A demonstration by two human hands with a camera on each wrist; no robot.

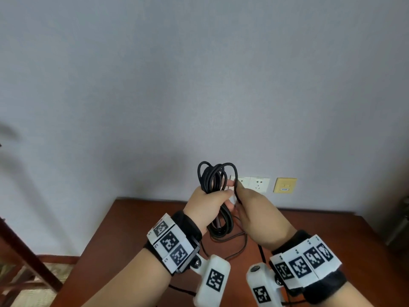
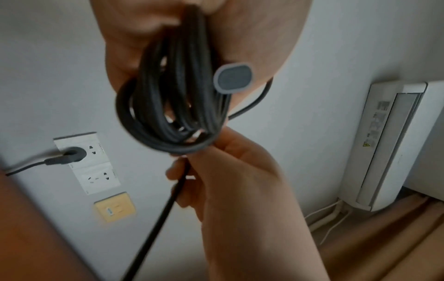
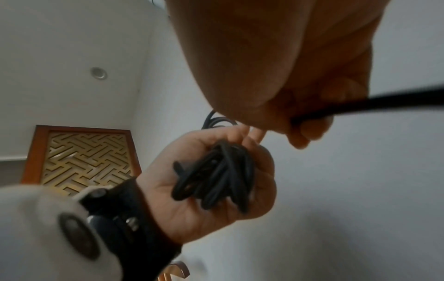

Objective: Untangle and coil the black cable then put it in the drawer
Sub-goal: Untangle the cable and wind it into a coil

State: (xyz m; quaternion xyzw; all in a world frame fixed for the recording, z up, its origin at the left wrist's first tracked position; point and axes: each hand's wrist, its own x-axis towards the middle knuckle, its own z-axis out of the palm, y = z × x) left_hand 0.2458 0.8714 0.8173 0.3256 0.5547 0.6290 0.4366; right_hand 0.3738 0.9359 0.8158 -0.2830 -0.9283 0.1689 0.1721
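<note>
The left hand (image 1: 207, 203) has its fingers (image 3: 242, 133) curled round a bundle of looped thin black cable (image 1: 213, 180), held upright above the reddish-brown wooden tabletop (image 1: 124, 231). Just beside it, the right hand (image 1: 259, 216) pinches a loose strand of the same cable between thumb and fingers (image 2: 182, 171). White wall sockets (image 1: 256, 183) and a yellow plate (image 1: 285, 185) sit on the grey wall behind
</note>
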